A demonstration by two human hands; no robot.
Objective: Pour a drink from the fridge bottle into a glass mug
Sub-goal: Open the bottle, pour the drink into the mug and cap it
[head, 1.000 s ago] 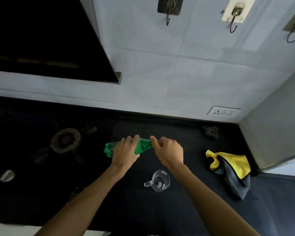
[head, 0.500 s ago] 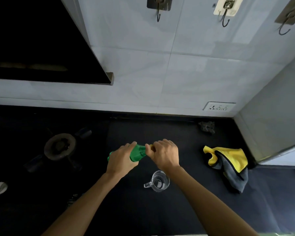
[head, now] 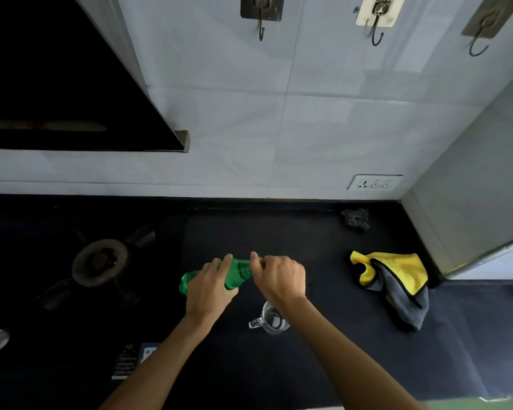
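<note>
The left hand (head: 209,288) is wrapped around the green bottle (head: 234,275), held tilted above the bench middle; the right hand (head: 280,276) pinches its cap end. Best to steady the body, twist only the cap, near the glass mug (head: 271,319).

head cam | looks steeply down at dark counter (head: 308,247) | wall (head: 308,128) ahead | hands close below

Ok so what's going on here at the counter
A person holds a green plastic bottle on its side above the dark counter. The left hand grips its body; the right hand is closed over the neck end, seemingly working the cap. The glass mug stands below, apparently empty, so nothing is poured yet.
</note>
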